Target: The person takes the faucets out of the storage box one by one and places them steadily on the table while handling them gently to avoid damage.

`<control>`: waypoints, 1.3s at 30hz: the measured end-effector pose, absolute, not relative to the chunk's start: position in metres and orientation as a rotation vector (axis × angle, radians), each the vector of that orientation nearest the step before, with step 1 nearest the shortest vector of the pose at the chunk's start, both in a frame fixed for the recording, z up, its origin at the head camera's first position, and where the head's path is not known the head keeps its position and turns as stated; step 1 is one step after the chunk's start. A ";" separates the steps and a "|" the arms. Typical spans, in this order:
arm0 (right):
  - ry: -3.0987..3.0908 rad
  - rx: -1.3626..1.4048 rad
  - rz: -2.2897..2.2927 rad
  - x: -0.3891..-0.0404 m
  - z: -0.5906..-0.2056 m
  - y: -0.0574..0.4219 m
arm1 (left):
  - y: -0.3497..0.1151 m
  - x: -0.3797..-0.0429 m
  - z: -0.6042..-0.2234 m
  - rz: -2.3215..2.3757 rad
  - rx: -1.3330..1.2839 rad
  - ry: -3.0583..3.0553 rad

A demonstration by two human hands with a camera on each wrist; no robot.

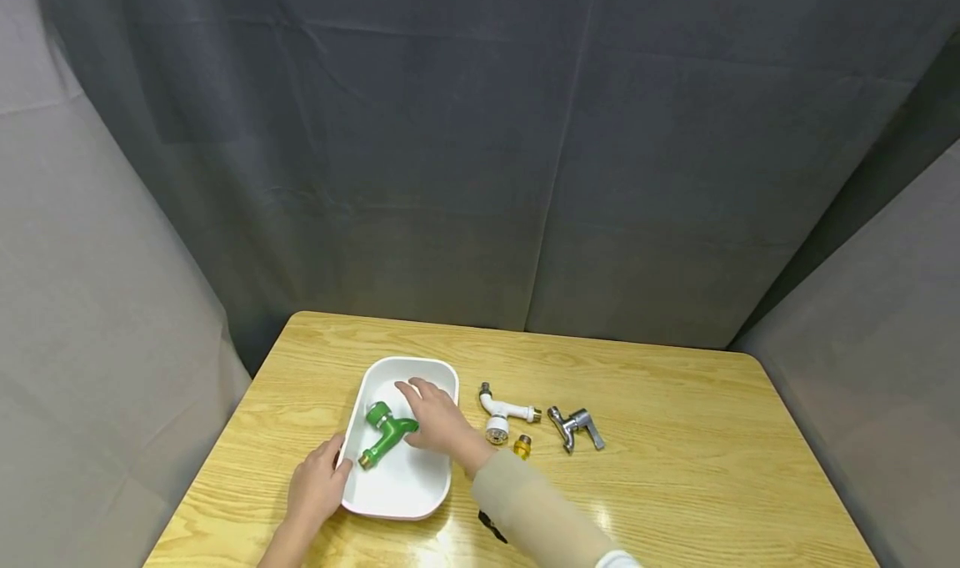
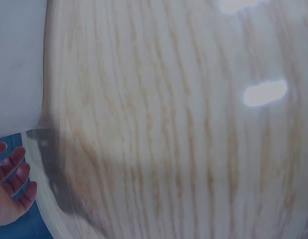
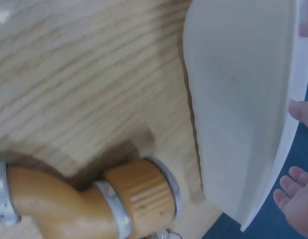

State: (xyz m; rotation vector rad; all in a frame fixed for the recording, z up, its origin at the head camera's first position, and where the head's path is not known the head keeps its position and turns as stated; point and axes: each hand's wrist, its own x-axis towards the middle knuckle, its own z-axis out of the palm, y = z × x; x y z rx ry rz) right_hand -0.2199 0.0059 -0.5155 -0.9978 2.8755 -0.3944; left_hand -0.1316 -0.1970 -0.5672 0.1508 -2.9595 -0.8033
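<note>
A green tap (image 1: 387,436) with a brass threaded end lies inside a white plastic tub (image 1: 397,501). Over the tub's right side reaches my right hand (image 1: 438,418), its fingers spread and nothing gripped; the thumb side is close to the tap's spout, and whether they touch I cannot tell. My left hand (image 1: 315,480) rests against the left rim, with fingertips and thumb at the edge. In the left wrist view, loosely bent fingers (image 2: 14,174) show below the tub's corner. The right wrist view shows the tub's outer wall (image 3: 233,99) and parts of hands beyond its rim.
Right of the tub lie a white tap (image 1: 510,409) and a chrome lever tap (image 1: 576,426). An orange-yellow tap (image 3: 139,196) is partly hidden by my right forearm, as is a black piece (image 1: 491,526). Grey curtains (image 1: 450,176) surround the wooden table (image 1: 675,468).
</note>
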 end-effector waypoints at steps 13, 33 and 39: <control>2.837 -1.038 -0.247 -0.213 -0.536 -0.011 | -0.199 -0.132 -0.570 -0.796 0.147 -2.965; 2.755 -0.962 -0.198 -0.212 -0.540 -0.025 | -0.198 -0.132 -0.569 -0.804 0.139 -2.969; 2.716 -0.958 -0.186 -0.212 -0.539 -0.030 | -0.197 -0.132 -0.566 -0.801 0.146 -2.976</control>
